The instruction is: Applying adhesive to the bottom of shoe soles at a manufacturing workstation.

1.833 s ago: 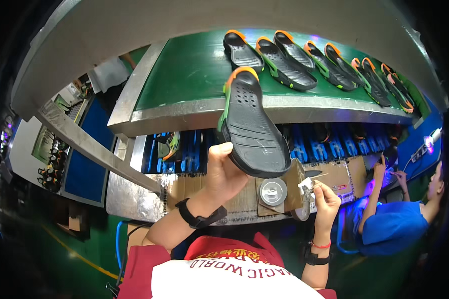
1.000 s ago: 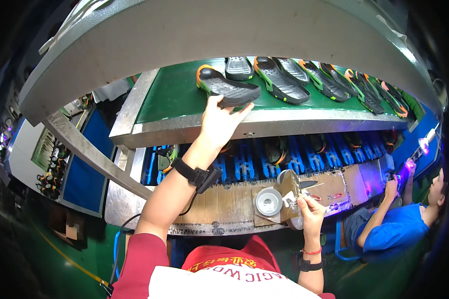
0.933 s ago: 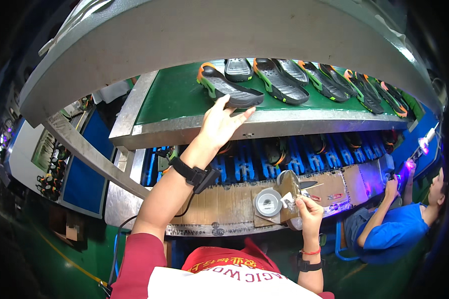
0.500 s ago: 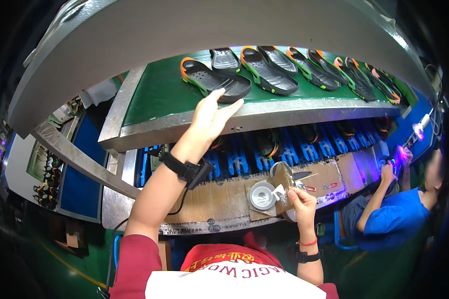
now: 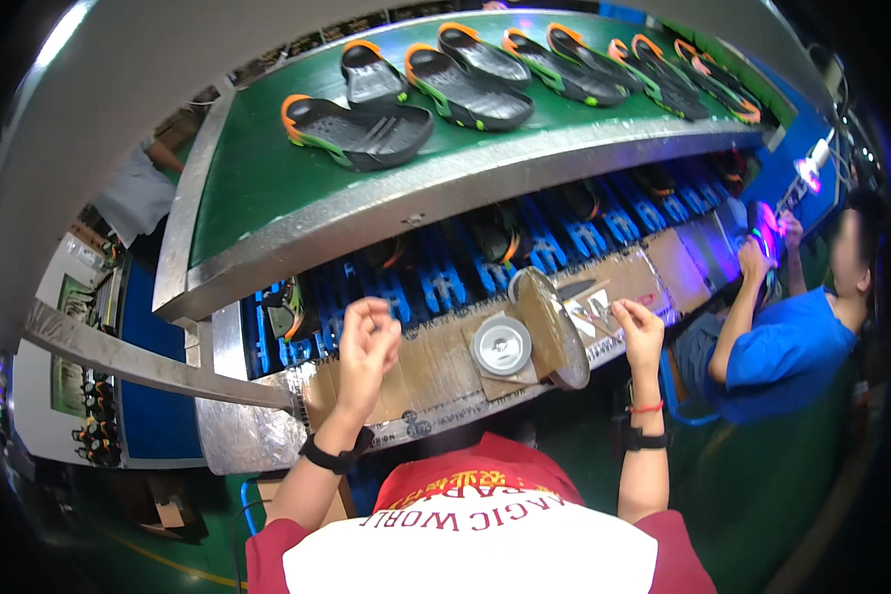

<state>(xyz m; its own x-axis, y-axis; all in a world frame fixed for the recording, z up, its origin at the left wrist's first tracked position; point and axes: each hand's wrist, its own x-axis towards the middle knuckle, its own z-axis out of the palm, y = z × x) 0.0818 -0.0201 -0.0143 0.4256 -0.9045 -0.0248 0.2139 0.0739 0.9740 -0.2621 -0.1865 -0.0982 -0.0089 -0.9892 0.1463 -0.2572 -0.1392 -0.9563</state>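
My left hand (image 5: 368,345) is raised above the near part of the cardboard-covered bench (image 5: 436,381), its fingers loosely bent and nothing seen in them. To the right of the cup, my right hand (image 5: 640,332) has thumb and forefinger pinched together; what lies between them is too small to make out. A pale, clear-looking scrap (image 5: 596,309) shows just left of those fingertips. Between my hands stands a round grey cup (image 5: 502,346) with a whitish inside. Beside it a brown disc (image 5: 552,329) stands on edge.
Black shoe soles (image 5: 366,134) with orange and green edges lie on a green belt (image 5: 243,208) behind a metal rail (image 5: 366,218). Blue racks (image 5: 441,282) run beneath. A dark blade (image 5: 574,288) lies past the disc. At right sits a co-worker in blue (image 5: 787,346).
My left hand has left the nearest sole on the belt and come back over the bench. My right hand has shifted right, away from the disc. The view has shifted too.
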